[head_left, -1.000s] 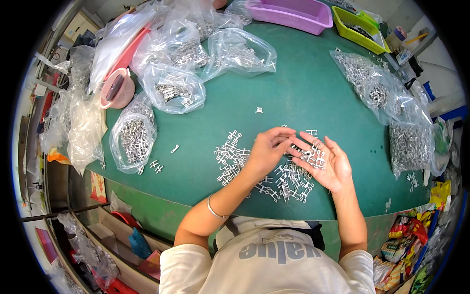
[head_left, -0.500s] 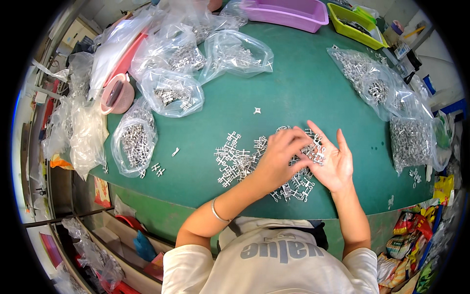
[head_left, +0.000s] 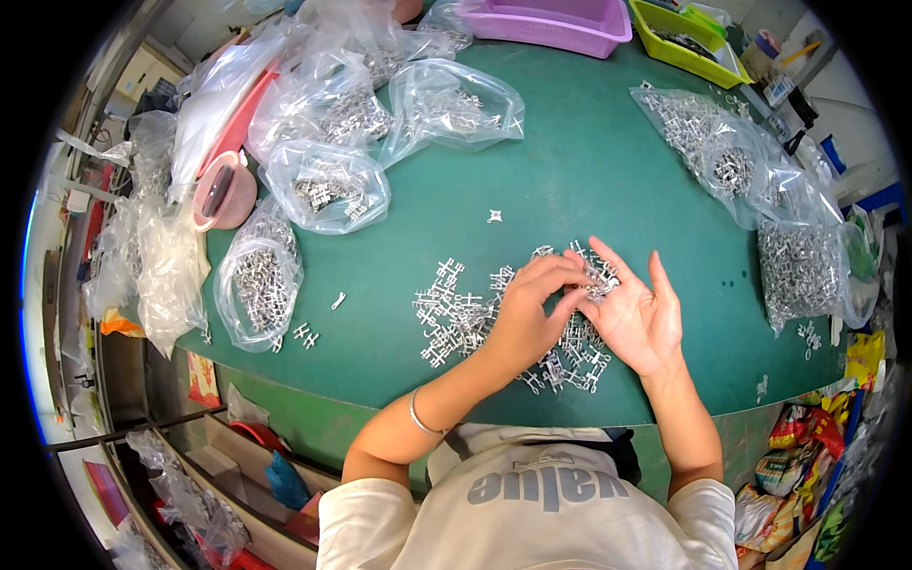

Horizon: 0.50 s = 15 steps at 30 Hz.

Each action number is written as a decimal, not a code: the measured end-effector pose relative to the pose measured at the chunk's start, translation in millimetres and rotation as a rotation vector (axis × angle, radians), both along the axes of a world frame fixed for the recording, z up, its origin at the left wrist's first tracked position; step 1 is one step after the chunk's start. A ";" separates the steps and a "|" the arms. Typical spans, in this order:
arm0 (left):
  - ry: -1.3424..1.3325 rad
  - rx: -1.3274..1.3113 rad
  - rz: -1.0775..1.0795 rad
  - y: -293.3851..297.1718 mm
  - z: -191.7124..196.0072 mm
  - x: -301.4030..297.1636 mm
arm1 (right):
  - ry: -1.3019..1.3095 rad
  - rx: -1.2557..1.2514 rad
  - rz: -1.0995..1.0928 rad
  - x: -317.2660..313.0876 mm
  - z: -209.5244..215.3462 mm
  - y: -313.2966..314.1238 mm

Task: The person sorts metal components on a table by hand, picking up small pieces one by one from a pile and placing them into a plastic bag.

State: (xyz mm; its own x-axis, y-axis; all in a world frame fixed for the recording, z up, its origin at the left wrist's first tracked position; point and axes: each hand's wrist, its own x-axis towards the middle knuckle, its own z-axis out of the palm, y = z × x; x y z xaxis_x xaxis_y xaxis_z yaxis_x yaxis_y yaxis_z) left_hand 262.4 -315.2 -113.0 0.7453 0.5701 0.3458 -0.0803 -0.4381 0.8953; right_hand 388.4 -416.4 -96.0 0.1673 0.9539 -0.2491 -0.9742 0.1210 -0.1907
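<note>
A loose pile of small silvery H-shaped metal pieces (head_left: 451, 313) lies on the green table in front of me. My left hand (head_left: 537, 304), coming in over the pile, is closed with thumb and fingertips pinched on metal pieces at the fingers of my right hand. Palm up, my right hand (head_left: 632, 318) has its thumb and forefinger stretched apart. A small cluster of metal pieces (head_left: 600, 277) rests against its fingers, partly hidden by my left fingertips. More pieces (head_left: 575, 366) lie below and between both hands. One single piece (head_left: 495, 217) lies apart, beyond the pile.
Clear bags of metal pieces stand at the left (head_left: 261, 285), far left (head_left: 328, 190) and right (head_left: 803, 271). A pink basket (head_left: 226, 195) stands at the left. Purple (head_left: 560, 28) and yellow-green (head_left: 679, 43) baskets sit at the far edge. Drawers (head_left: 237, 465) lie below left.
My left hand has drawn slightly toward me and left along my right fingers. Fewer metal pieces now show on my right hand. The view has shifted slightly.
</note>
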 end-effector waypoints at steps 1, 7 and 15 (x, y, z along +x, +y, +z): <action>-0.013 -0.089 -0.010 1.5 0.2 0.2 | -0.009 -0.008 -0.006 -0.7 0.9 0.9; -0.181 -0.689 -0.091 7.1 -5.4 2.2 | 0.024 -0.039 0.003 0.5 -7.3 -0.3; -0.192 -0.939 -0.155 8.5 -3.7 1.2 | -0.452 -0.210 0.061 -1.1 -14.6 -5.1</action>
